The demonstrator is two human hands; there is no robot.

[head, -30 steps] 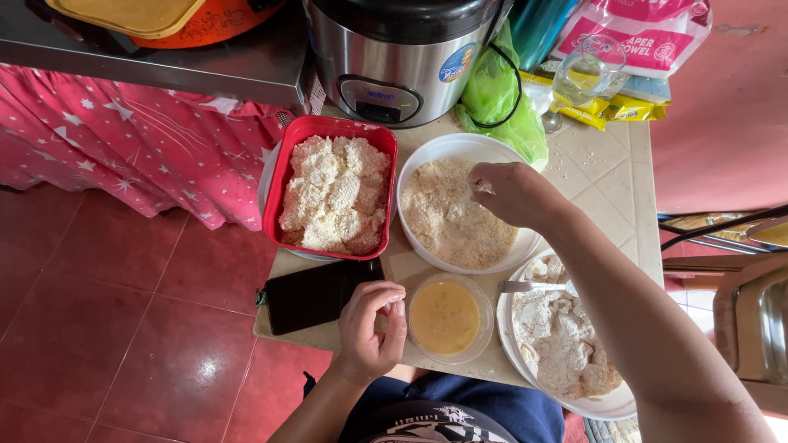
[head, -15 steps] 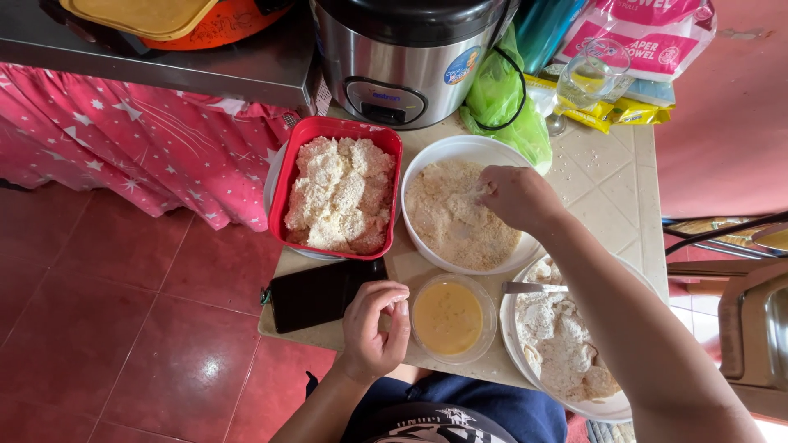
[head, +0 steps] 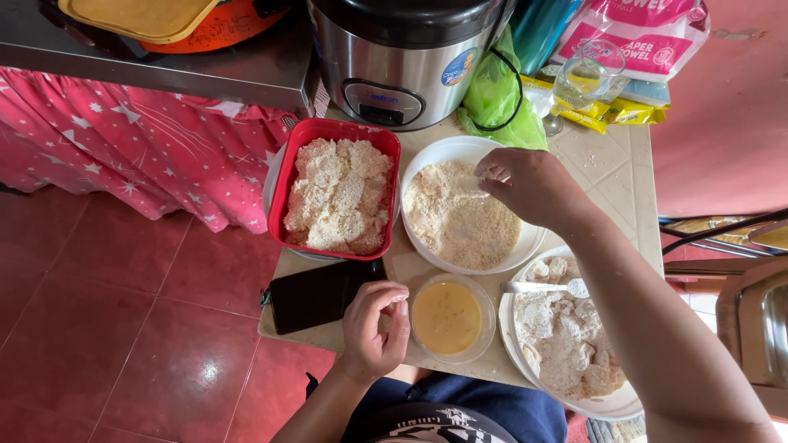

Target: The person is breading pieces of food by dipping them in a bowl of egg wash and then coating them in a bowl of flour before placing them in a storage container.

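My right hand [head: 532, 185] hovers over a white bowl [head: 443, 152] of pale breadcrumbs, fingers pinched together on a small crumb-coated piece. My left hand [head: 373, 326] rests near the table's front edge, fingers curled with nothing in them, beside a small clear bowl of yellow beaten egg [head: 447, 317]. A red rectangular container [head: 338, 195] full of breaded pieces sits left of the white bowl. A white plate [head: 566, 336] of floured pieces lies at the right, partly hidden by my right forearm.
A black phone [head: 316, 295] lies at the table's front left. A steel rice cooker [head: 402, 57], a green plastic bag [head: 492, 94], a glass [head: 579, 82] and paper towel packs stand at the back. Red floor tiles lie to the left, a pink starred cloth [head: 123, 156] hangs beyond.
My right hand has stayed over the crumb bowl, shifting slightly. My left hand has barely moved beside the egg bowl.
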